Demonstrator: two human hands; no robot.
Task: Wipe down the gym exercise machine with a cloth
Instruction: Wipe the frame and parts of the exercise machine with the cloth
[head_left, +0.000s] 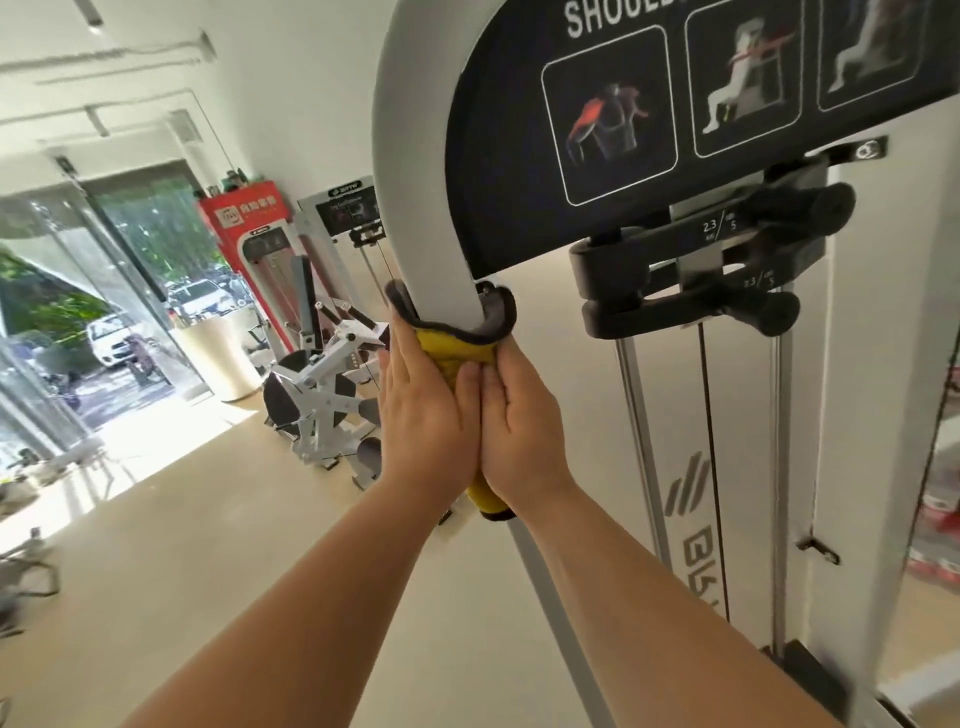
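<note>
My left hand (421, 410) and right hand (522, 415) clasp the yellow cloth (449, 347) in a closed grip around the machine's white upright post (428, 208), just below the black instruction panel (675, 119). I judge the wipe well short of finished, with the lower post and the rest of the frame likely left.

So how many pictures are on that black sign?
3: a muscle diagram at the left, a seated figure in the middle, a third picture at the right, cut off by the frame; more may be hidden.
</note>
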